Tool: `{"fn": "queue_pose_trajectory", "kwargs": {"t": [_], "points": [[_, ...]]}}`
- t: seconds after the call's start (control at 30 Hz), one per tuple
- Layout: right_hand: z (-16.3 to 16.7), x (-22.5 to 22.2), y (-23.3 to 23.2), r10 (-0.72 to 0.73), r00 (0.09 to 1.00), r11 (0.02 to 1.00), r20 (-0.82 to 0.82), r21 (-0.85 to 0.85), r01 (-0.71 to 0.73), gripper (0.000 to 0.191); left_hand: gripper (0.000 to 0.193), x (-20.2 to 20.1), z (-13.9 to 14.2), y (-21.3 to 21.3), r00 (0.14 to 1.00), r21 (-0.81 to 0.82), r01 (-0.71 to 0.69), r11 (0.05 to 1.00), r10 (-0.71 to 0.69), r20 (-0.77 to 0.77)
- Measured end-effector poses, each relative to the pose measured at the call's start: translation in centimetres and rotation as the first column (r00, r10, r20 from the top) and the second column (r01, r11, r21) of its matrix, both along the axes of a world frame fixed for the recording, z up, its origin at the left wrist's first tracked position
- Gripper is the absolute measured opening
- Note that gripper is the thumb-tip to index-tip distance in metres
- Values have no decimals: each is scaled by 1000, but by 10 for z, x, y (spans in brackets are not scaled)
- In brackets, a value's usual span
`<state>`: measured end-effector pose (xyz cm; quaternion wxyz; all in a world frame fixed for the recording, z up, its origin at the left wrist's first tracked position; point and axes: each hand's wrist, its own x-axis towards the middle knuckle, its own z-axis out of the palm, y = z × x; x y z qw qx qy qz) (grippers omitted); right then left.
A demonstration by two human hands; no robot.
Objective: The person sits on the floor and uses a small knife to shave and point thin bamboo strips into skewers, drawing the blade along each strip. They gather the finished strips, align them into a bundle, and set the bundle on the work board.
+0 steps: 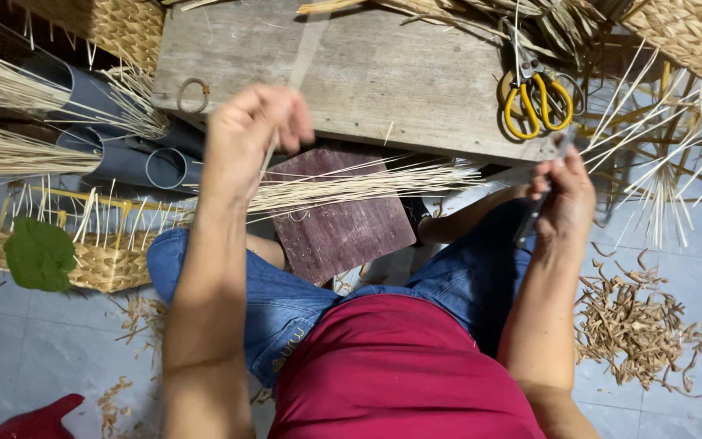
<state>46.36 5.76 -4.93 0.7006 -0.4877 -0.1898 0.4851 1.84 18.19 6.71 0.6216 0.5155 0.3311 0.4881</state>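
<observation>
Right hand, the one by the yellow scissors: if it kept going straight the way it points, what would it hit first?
The right hand points up toward the wooden board. Its near edge looks first in line, with the yellow scissors just beyond, though depth is hard to judge.

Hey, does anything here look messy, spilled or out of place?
Yes. Brown trimmings lie scattered on the tiled floor by the right hand, with more scraps near the left knee. A green leaf sits on the unfinished basket, odd among the dry straw. The left hand grips a straw bundle.
</observation>
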Motion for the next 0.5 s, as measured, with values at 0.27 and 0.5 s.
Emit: {"fn": "queue_pose_trajectory", "kwargs": {"t": [0.27, 0.5], "points": [[53, -95, -11, 428, 895, 903, 124, -12, -430, 36, 17, 22, 19, 26, 816, 249, -544, 801, 435, 382], [71, -162, -17, 734, 674, 679, 82, -58, -732, 54, 12, 68, -41, -19, 865, 41, -459, 887, 437, 245]]}}
